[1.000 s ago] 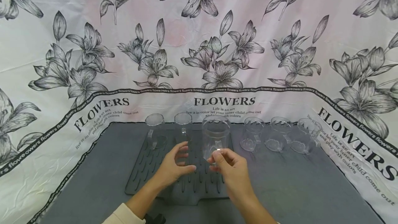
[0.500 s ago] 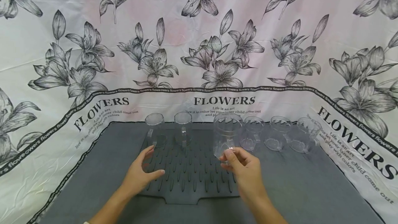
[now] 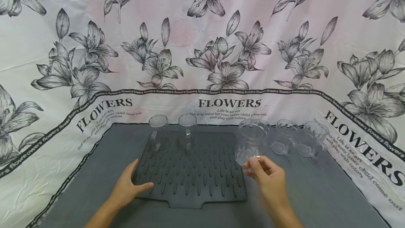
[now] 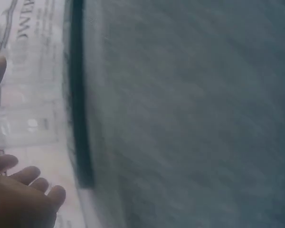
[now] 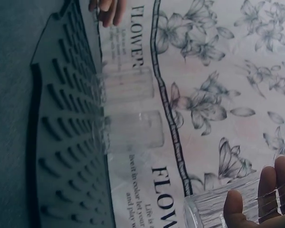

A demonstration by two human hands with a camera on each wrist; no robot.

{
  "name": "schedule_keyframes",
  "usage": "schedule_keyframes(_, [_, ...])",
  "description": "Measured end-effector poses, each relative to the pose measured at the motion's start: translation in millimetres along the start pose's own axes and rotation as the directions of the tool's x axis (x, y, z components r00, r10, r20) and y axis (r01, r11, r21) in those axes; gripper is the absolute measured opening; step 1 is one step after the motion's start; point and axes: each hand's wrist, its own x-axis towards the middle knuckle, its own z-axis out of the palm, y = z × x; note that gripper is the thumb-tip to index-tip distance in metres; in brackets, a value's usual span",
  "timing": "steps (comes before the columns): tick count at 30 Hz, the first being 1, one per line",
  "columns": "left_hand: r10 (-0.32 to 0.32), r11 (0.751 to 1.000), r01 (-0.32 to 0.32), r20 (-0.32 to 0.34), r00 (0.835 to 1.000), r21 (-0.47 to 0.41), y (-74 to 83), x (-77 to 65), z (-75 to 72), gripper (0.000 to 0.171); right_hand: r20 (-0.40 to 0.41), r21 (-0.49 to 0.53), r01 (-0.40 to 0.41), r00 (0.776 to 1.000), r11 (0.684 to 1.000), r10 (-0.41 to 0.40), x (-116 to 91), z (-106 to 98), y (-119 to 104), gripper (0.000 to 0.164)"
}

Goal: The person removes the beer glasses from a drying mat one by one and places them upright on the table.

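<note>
My right hand (image 3: pixel 269 175) pinches a clear glass mug (image 3: pixel 251 138) low on its near side, with the mug raised by the drying mat's right edge. In the right wrist view, fingers and thumb close on the ribbed clear mug (image 5: pixel 209 202). My left hand (image 3: pixel 124 185) holds nothing; thumb and fingers spread apart near the left edge of the dark ridged drying mat (image 3: pixel 193 189). At the mat's back left stand two clear glass mugs, one at the corner (image 3: pixel 159 134) and another (image 3: pixel 187 133) to its right.
Two more clear mugs, one nearer (image 3: pixel 285 138) and one farther right (image 3: pixel 311 140), stand on the grey table (image 3: pixel 329 192). The held mug overlaps whatever is behind it. A flower-printed cloth (image 3: pixel 227 62) rises behind the table.
My right hand has carried the mug rightward from over the mat to its right edge. My left hand has drawn away leftward from the middle of the mat.
</note>
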Motion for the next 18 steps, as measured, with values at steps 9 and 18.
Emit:
schedule_keyframes(9, [-0.059,0.998,0.056,0.071,0.996,0.041,-20.2,0.2,-0.4,0.117,-0.011,-0.029,0.015,1.0,0.999,-0.016,-3.5,-29.0,17.7,0.023])
schedule_keyframes(18, [-0.1,0.992,0.091,0.116,0.988,0.083,-28.0,-0.4,1.5,0.121,0.069,0.057,0.057,0.996,0.997,-0.061,-10.8,-55.9,35.8,0.023])
